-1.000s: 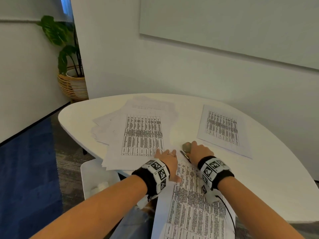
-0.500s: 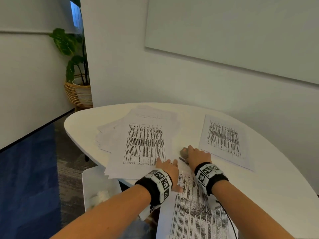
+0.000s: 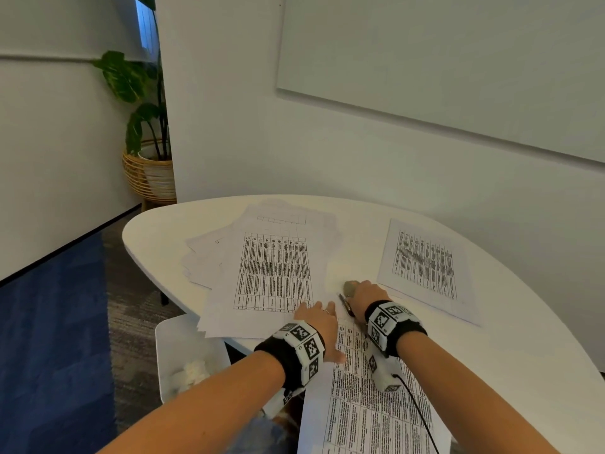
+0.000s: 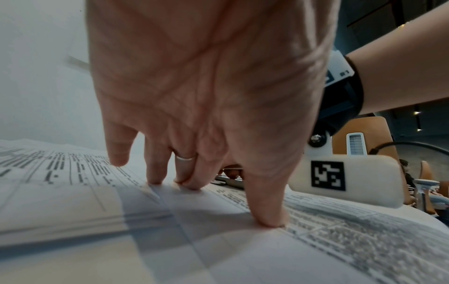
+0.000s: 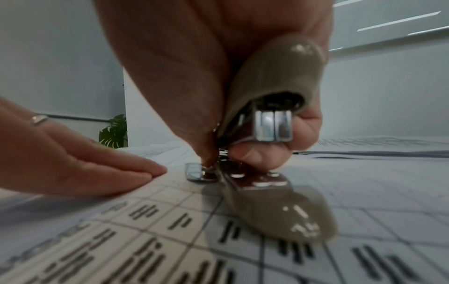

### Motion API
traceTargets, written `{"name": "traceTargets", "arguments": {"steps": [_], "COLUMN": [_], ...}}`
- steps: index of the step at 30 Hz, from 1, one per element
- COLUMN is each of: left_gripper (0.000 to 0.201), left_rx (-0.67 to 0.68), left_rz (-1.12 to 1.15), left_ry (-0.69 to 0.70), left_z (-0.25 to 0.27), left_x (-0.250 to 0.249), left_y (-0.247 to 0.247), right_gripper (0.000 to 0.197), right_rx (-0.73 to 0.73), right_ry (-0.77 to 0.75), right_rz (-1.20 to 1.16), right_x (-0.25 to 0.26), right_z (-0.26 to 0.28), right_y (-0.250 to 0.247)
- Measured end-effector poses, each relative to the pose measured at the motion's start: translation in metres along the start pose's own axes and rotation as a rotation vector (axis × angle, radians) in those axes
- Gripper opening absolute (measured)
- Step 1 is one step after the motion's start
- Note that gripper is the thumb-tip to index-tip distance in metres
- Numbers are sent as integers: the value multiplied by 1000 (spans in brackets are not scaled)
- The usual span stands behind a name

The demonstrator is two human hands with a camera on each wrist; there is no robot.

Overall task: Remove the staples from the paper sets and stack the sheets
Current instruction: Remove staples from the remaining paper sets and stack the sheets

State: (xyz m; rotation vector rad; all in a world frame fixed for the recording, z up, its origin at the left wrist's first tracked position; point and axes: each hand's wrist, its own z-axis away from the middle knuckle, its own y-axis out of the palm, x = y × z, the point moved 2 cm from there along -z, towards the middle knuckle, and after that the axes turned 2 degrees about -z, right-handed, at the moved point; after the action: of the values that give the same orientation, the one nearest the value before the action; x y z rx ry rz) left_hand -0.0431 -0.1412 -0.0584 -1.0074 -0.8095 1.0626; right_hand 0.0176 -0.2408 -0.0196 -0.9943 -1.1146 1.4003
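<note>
A stapled paper set (image 3: 366,407) printed with tables lies at the table's near edge. My left hand (image 3: 319,317) presses flat on its top left part, fingers straight (image 4: 155,173). My right hand (image 3: 365,294) grips a grey staple remover (image 5: 272,119) by both handles, and its metal claws (image 5: 201,172) sit on the set's top corner. The staple itself is hidden under the claws. A loose pile of sheets (image 3: 271,270) lies spread to the left. One more paper set (image 3: 425,267) lies to the right.
The white oval table (image 3: 510,339) stands against a white wall. A white bin (image 3: 183,358) with crumpled paper sits on the floor by the table's left edge. A potted plant in a wicker basket (image 3: 147,172) stands in the far corner.
Both hands stay on the near paper set. The head view has tilted upward, so the table sits lower in the picture.
</note>
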Motion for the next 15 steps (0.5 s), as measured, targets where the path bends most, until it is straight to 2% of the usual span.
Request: {"name": "traceTargets", "arguments": {"steps": [15], "left_gripper": [94], "left_rx": [-22], "left_rz": [34], "left_ry": [-13], "left_z": [0], "left_x": [2], "left_y": [1], "right_gripper": [32], "right_rx": [40], "right_ry": [-28], "right_rz": [-47], "right_x": [4], "right_z": [-13], "right_y": [-8]}}
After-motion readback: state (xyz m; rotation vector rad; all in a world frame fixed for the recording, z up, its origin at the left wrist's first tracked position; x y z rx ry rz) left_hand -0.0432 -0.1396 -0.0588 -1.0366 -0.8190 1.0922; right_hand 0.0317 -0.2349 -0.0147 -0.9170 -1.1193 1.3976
